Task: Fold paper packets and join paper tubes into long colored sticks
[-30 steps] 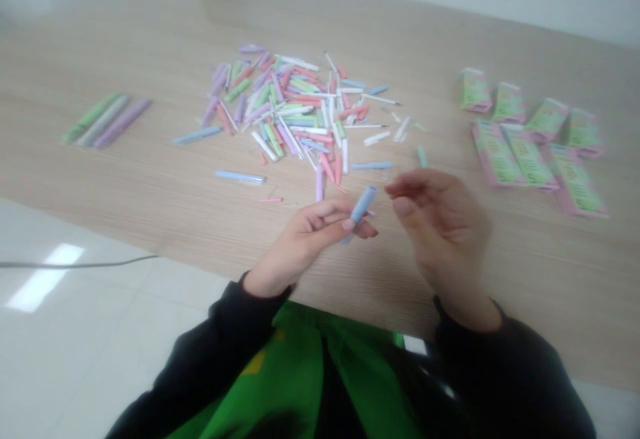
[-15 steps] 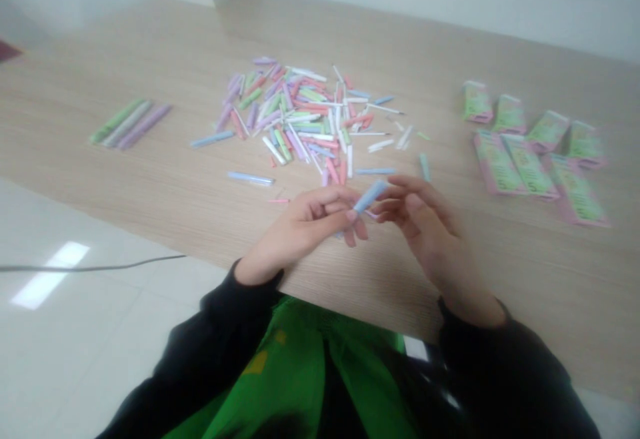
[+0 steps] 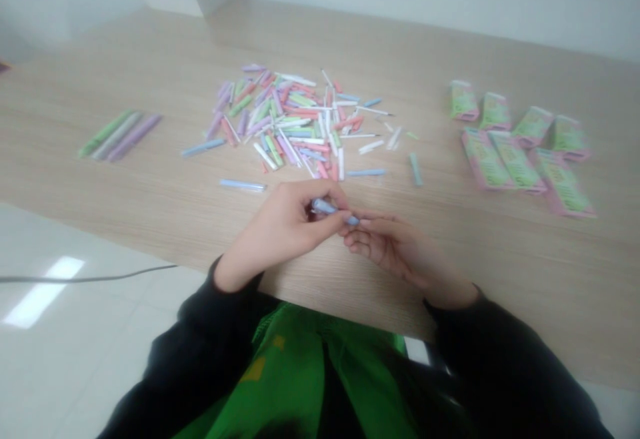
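Observation:
Low over the near part of the table, both hands meet at a light blue pen barrel (image 3: 324,206). My left hand (image 3: 275,222) is closed around it, its thumb lying along the side. At the lower right end of the barrel, the thumb and fingers of my right hand (image 3: 395,245) pinch the tip. Fingers cover much of the barrel. Just beyond the hands spreads a pile of pen parts (image 3: 295,119) in purple, green, white, red and blue, with thin white refills (image 3: 374,111) among them.
Three long pens (image 3: 120,135), green, grey-white and purple, lie side by side at left. Several pink and green boxes (image 3: 487,162) stand or lie in two rows at right. Loose blue barrels (image 3: 243,185) and a pale green piece (image 3: 415,169) surround the pile. A cable (image 3: 90,279) crosses the floor.
My right hand has come in from the right and now grips the barrel's end. The barrel has swung from pointing up right to pointing down right. The view has shifted slightly.

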The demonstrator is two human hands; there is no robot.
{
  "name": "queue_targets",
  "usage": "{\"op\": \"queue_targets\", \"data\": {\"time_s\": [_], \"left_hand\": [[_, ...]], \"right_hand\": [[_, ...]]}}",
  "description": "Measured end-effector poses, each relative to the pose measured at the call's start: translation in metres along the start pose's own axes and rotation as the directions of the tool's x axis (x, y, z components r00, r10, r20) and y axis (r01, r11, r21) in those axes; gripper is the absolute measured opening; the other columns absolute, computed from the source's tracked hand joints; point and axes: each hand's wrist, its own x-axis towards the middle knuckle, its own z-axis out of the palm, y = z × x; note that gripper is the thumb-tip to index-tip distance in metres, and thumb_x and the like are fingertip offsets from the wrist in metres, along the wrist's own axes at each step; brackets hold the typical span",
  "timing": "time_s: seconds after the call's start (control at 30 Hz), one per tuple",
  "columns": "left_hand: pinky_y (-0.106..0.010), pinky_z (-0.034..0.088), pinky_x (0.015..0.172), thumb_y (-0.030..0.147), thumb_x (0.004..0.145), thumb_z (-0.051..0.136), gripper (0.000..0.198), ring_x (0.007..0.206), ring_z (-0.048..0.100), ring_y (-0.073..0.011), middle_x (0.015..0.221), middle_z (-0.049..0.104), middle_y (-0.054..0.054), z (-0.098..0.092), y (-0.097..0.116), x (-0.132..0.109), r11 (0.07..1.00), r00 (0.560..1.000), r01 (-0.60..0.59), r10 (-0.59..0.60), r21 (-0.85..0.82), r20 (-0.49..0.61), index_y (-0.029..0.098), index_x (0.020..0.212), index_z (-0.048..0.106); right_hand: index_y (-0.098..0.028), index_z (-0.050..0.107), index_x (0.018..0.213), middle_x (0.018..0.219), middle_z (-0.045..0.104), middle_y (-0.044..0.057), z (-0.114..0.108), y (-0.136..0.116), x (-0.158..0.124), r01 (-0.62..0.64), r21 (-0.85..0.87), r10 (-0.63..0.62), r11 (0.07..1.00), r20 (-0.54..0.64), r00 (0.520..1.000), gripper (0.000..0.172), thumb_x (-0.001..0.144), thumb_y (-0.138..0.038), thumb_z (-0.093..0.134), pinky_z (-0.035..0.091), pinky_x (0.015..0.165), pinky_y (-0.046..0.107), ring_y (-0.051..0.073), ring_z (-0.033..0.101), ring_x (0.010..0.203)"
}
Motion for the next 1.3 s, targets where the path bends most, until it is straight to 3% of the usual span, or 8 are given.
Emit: {"op": "queue_targets", "data": {"time_s": [0.13,0.4,0.67,0.9,1.07,1.17,1.23,1.3], "left_hand": [[-0.025,0.04,0.059,0.024,0.09,0.07,0.012,0.064,0.057,-0.0138,0.072,0.068,0.0,-0.006,-0.001,0.003,1.0,1.0,-0.023,0.023,-0.012,-0.019,0.018,0.08,0.071],[-0.027,0.041,0.061,0.025,0.09,0.07,0.012,0.068,0.057,-0.0153,0.076,0.068,-0.002,-0.009,-0.006,0.009,0.996,0.998,-0.012,0.006,-0.09,-0.066,0.018,0.08,0.072],[-0.027,0.041,0.064,0.026,0.087,0.071,0.014,0.066,0.053,-0.014,0.072,0.063,0.0,-0.002,-0.005,0.015,0.975,0.99,0.029,-0.058,-0.221,-0.127,0.018,0.076,0.07],[-0.027,0.04,0.059,0.03,0.086,0.074,0.017,0.057,0.047,-0.0122,0.063,0.056,0.002,0.0,-0.006,0.016,0.947,0.984,0.078,-0.124,-0.312,-0.131,0.019,0.075,0.069],[-0.027,0.04,0.059,0.025,0.09,0.069,0.015,0.062,0.053,-0.0138,0.069,0.062,0.0,0.003,0.004,0.015,0.99,0.989,-0.003,-0.018,-0.144,-0.145,0.019,0.076,0.069],[-0.027,0.04,0.06,0.023,0.092,0.065,0.013,0.064,0.058,-0.0149,0.071,0.066,0.0,0.01,0.006,0.017,0.999,0.998,-0.047,0.047,-0.008,-0.032,0.019,0.08,0.069],[-0.027,0.041,0.061,0.022,0.092,0.064,0.012,0.064,0.06,-0.015,0.07,0.067,0.001,0.015,0.005,0.019,0.996,0.994,-0.075,0.07,0.056,0.084,0.018,0.081,0.069],[-0.026,0.041,0.061,0.022,0.091,0.064,0.012,0.062,0.06,-0.0147,0.067,0.067,0.001,0.017,0.006,0.018,0.989,0.989,-0.09,0.074,0.122,0.128,0.018,0.082,0.069]], "right_hand": [[-0.014,0.078,0.092,0.085,0.08,0.004,0.001,-0.002,0.0,-0.039,0.046,0.042,0.998,-0.054,0.998,0.013,0.088,-0.011,0.066,0.062,0.075,0.019,0.01,0.075,0.076],[-0.013,0.08,0.093,0.085,0.08,0.003,0.001,-0.002,0.0,-0.03,0.063,0.033,0.998,-0.034,0.999,0.009,0.085,-0.014,0.074,0.061,0.074,0.015,0.008,0.074,0.076],[-0.015,0.08,0.089,0.074,0.074,-0.001,0.003,0.001,0.001,-0.013,-0.01,0.012,1.0,-0.051,0.999,0.008,0.084,-0.021,0.08,0.054,0.057,0.014,0.005,0.063,0.06],[-0.019,0.068,0.095,0.071,0.075,0.0,-0.001,0.001,0.0,0.021,0.0,-0.021,1.0,-0.004,1.0,0.009,0.088,-0.025,0.07,0.056,0.06,0.022,0.011,0.068,0.059],[-0.018,0.067,0.092,0.084,0.077,0.004,-0.001,0.005,0.006,-0.004,0.14,0.013,0.99,-0.066,0.998,0.01,0.084,-0.014,0.062,0.058,0.072,0.024,0.012,0.071,0.074],[-0.018,0.068,0.092,0.084,0.074,0.005,-0.002,0.007,0.009,-0.069,0.223,0.089,0.972,-0.079,0.993,0.013,0.089,-0.021,0.056,0.057,0.072,0.026,0.014,0.069,0.076],[-0.019,0.068,0.09,0.081,0.071,0.004,-0.002,0.008,0.011,-0.074,0.242,0.098,0.967,-0.091,0.991,0.018,0.092,-0.025,0.051,0.056,0.071,0.028,0.016,0.066,0.074],[-0.02,0.067,0.088,0.079,0.068,0.004,-0.003,0.01,0.012,-0.057,0.233,0.085,0.971,-0.11,0.99,0.02,0.093,-0.025,0.049,0.055,0.07,0.029,0.016,0.063,0.072]]}}
